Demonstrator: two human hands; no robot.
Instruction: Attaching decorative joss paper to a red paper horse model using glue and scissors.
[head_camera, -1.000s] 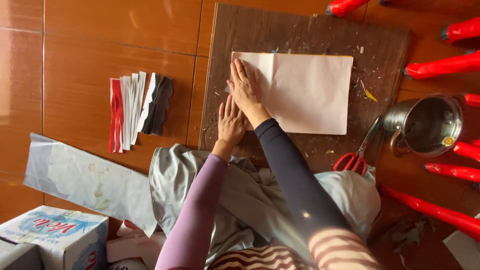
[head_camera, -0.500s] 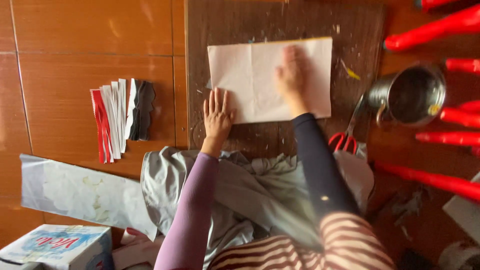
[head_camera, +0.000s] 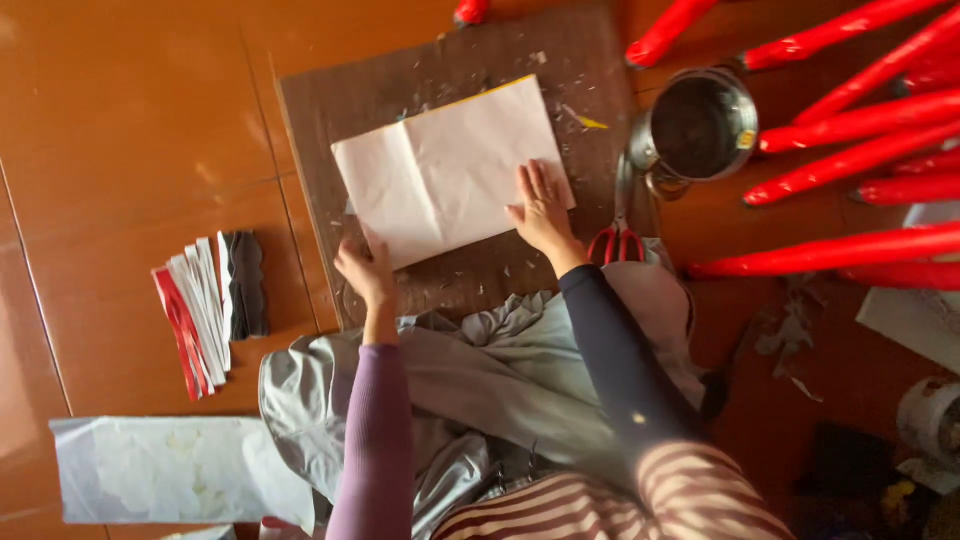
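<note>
1. A white sheet of paper (head_camera: 445, 170) lies flat on a dark brown board (head_camera: 460, 60). The board lies on a shiny orange-brown floor (head_camera: 130, 120).
2. The paper has fold lines in it. A thin yellow edge shows along its top side.
3. The right hand (head_camera: 540, 208) lies flat on the lower right corner of the paper. Its grip is spread, with the fingers stretched out on the sheet. It pinches nothing.
4. The left hand (head_camera: 365, 270) is at the lower left corner of the paper, touching its edge. The fingers are bent a little. I cannot tell if this grip is pinching the paper or just pressing on it.
5. Red-handled scissors (head_camera: 620, 235) lie just beside the right hand, at the edge of the board.
6. A round metal pot (head_camera: 700, 125) stands near the scissors, to the right of the board.
7. Long red sticks (head_camera: 850, 130) lie on the floor past the pot.
8. A bunch of red, white and black paper strips (head_camera: 205, 310) lies on the floor, well apart from the left hand.
9. A grey cloth (head_camera: 480, 370) lies over the person's lap, under both arms.
10. A pale crinkly sheet (head_camera: 170, 470) lies on the floor near the cloth.
</note>
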